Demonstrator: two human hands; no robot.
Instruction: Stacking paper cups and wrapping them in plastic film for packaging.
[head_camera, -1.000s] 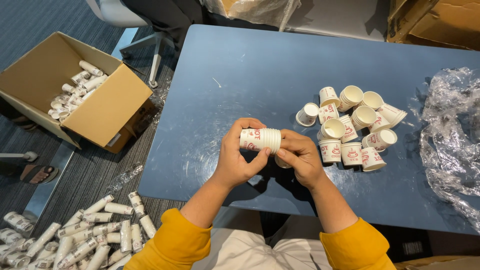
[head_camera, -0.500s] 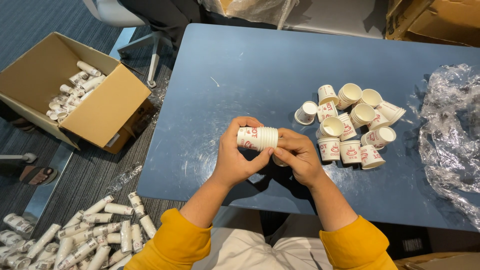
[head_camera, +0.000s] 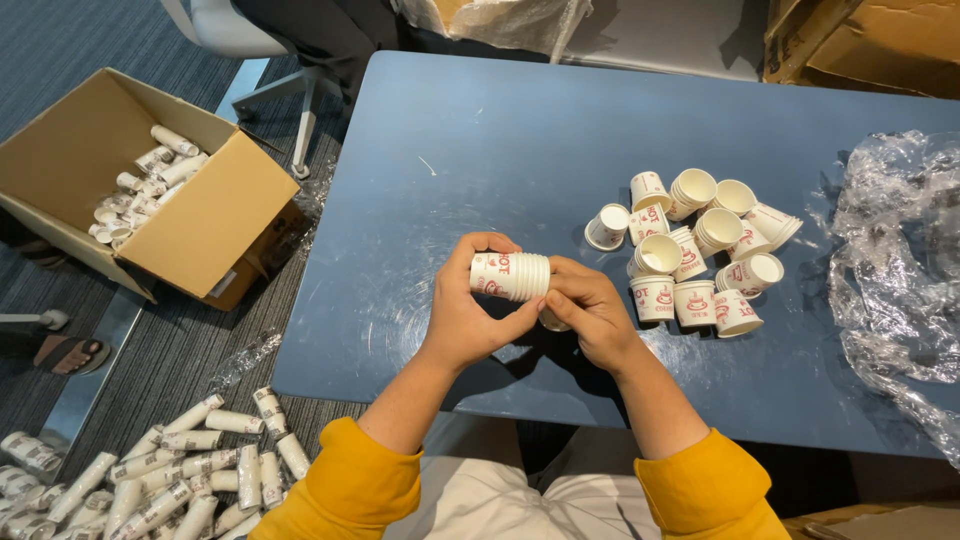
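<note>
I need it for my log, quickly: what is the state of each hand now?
Left hand: closed on the cup stack, held sideways.
Right hand: fingers curled at the stack's rim end, touching it; what is beneath cannot be told.

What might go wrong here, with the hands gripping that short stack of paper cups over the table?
1. The cup stack lies sideways between the left hand and right hand; a loose grip may let cups slide apart.
2. The loose cups beside the right hand could be knocked over.

Open brown carton (head_camera: 150, 190) on floor, left
</note>
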